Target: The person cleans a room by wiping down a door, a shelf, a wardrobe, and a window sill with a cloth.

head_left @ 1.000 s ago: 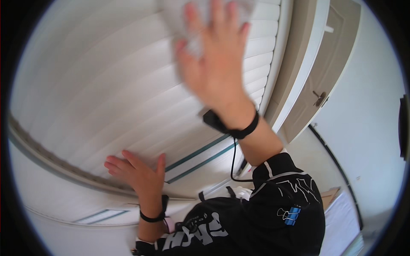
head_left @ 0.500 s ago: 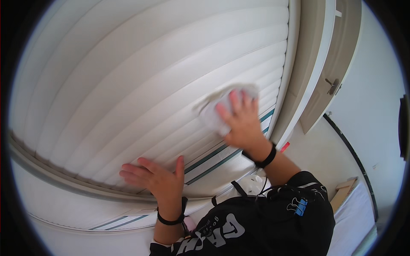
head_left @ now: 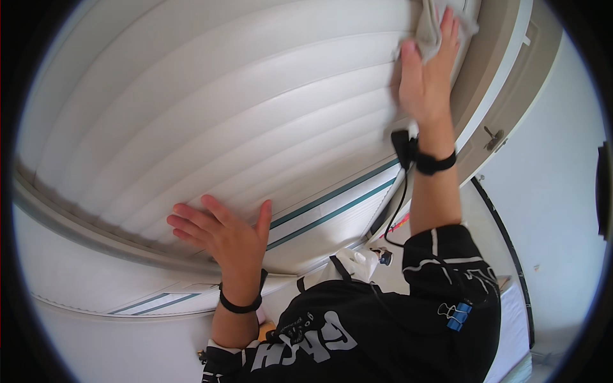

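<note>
A large white panel (head_left: 223,108) with wide curved ribs fills the upper left, with two dark green stripes (head_left: 332,198) near its lower edge. High up by the panel's right edge, my right hand (head_left: 431,83) presses a crumpled pale grey cloth (head_left: 429,35) against the surface; part of the cloth lies hidden under the fingers. Lower down, my left hand (head_left: 227,233) is spread against the ribs with nothing in it. A black wristband (head_left: 435,165) with a small black device and cable is on my right wrist, and another band (head_left: 240,305) circles the left.
To the right of the panel stand a pale frame and a beige door (head_left: 533,70) with a metal handle (head_left: 493,138). A white wall (head_left: 549,172) with a dark strip along its foot lies beyond. A white bag (head_left: 357,263) sits below the panel, near my body.
My right hand has moved up and to the right with the cloth, from the panel's lower middle to its upper right edge. My left hand stays spread on the panel, slightly shifted in view.
</note>
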`<state>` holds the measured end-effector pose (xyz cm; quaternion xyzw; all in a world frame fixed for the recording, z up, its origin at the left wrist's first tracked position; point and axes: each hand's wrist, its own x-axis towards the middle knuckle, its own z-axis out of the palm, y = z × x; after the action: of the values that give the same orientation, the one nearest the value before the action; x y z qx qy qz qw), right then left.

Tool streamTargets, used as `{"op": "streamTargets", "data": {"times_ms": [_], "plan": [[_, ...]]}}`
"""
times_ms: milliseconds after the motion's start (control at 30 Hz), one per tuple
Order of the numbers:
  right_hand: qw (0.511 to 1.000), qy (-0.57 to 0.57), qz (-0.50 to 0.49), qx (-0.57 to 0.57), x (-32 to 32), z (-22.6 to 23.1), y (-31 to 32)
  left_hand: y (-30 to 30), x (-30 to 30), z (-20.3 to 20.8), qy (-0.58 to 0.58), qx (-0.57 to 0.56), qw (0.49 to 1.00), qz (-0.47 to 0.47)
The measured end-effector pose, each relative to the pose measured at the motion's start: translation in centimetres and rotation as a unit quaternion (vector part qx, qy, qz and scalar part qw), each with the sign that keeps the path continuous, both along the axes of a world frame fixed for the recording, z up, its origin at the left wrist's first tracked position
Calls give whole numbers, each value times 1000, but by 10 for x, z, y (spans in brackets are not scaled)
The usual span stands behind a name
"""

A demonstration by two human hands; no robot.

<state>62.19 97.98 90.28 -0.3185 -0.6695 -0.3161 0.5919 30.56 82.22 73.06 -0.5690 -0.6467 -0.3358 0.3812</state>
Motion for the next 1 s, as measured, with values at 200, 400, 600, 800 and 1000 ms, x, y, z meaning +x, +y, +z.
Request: {"op": "streamTargets", "data": {"times_ms": [200, 400, 600, 800, 1000], "plan": [[980, 106, 25, -165, -1, -201, -17, 8, -3, -9, 2, 41, 999, 18], [965, 139, 105, -194, 13, -204, -9, 26, 31, -17, 8, 38, 999, 26], [1000, 9, 8, -14, -40, 46, -4, 33, 33, -17, 12, 33, 999, 4], [992, -50, -56, 105, -124, 49, -28, -15, 32, 27, -56, -57, 989, -121], [961, -235, 14, -148, -147, -204, -79, -80, -26, 36, -38, -78, 946, -311]]}}
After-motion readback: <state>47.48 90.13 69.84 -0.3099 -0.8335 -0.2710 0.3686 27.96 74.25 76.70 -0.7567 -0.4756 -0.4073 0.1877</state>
